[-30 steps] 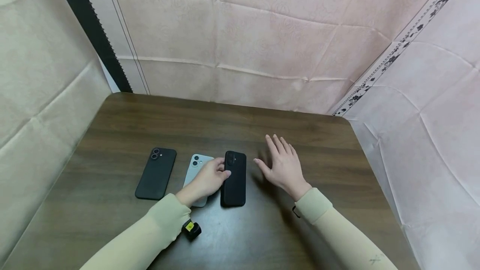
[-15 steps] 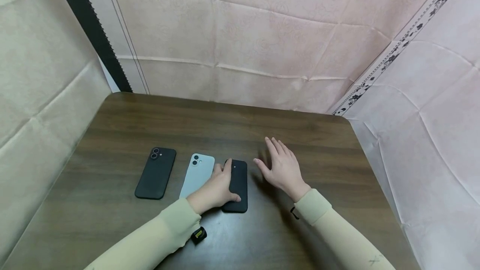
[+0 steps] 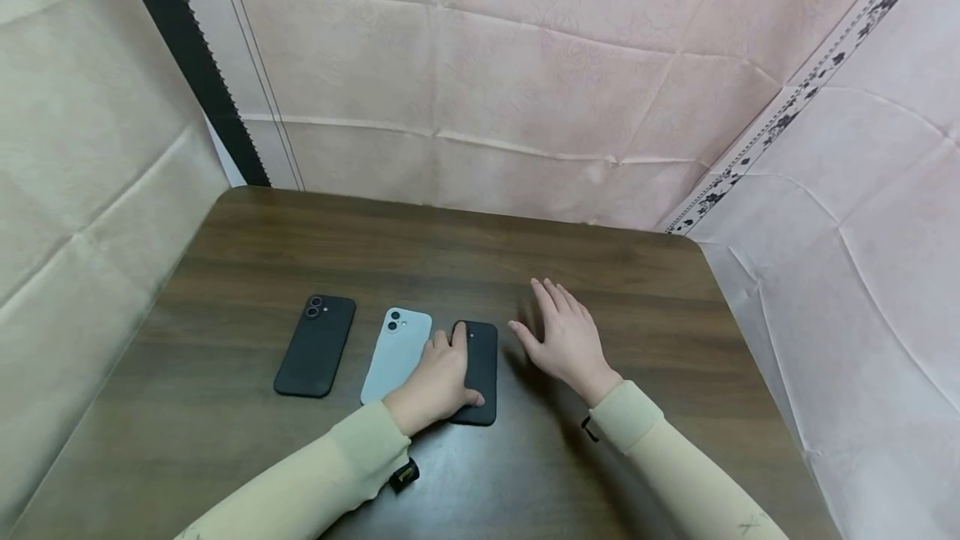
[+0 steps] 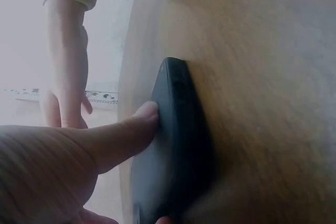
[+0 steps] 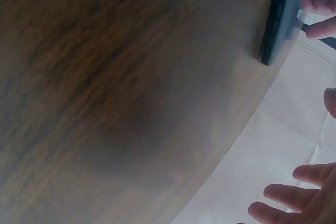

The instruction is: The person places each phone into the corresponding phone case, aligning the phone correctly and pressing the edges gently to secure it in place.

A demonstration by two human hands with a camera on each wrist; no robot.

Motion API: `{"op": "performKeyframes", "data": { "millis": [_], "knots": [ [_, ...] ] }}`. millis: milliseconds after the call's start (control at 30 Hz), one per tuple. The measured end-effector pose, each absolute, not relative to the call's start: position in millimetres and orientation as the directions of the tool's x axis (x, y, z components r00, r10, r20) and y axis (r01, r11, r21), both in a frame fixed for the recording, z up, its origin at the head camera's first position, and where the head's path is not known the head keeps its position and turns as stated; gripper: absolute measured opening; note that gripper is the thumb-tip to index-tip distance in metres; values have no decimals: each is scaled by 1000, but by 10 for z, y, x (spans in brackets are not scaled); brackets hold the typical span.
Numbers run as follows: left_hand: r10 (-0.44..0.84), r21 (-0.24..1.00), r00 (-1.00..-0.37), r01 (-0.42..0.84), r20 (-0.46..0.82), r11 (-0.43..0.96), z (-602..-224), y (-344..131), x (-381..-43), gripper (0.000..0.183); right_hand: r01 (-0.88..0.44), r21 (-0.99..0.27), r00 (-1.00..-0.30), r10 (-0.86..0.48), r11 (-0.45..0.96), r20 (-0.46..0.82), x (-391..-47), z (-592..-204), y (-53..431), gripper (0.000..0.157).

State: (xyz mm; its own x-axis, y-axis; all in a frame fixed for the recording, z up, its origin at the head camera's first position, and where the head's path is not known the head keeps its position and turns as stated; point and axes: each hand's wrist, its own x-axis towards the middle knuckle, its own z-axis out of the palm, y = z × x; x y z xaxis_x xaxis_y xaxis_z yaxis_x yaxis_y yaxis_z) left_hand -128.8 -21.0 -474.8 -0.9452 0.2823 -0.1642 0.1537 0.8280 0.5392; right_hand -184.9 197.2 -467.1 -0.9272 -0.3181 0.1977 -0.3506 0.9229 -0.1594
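Observation:
Three phones lie back side up on the brown table [image 3: 585, 248]. At the left is a dark phone [image 3: 315, 347] with two camera lenses, and in the middle a light blue phone [image 3: 396, 352]. My left hand [image 3: 435, 382] rests on the rightmost black phone [image 3: 482, 365], its index finger near the upper left corner and its thumb on the lower part. The left wrist view shows that thumb laid on the face of the black phone [image 4: 168, 124]. To the right, my right hand [image 3: 568, 340] stays apart from the phones, fingers extended, holding nothing.
Pale cloth [image 3: 510, 90] hangs behind the far table edge and along both sides. A black strip [image 3: 195, 65] runs down the cloth at the left. Small black wrist cameras, such as the left one [image 3: 405, 473], sit at the cuffs.
The left hand has shifted from the black phone's left edge to lie over it, and that phone has slid slightly nearer to me. The right hand stays nearly still.

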Motion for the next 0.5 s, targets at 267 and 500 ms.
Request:
{"op": "performKeyframes", "data": {
  "millis": [267, 500],
  "knots": [
    [328, 561, -936, 204, -129, 802, -4693, -307, -1249, 101, -348, -167, -929, -316, 922, 191, -1803, -4651, 1964, 80],
    [290, 621, -956, 206, -37, 756, -4510, -697, -1298, 79, -338, -155, -936, -314, 928, 159, -1764, -4626, 1887, 81]
  ]
}}
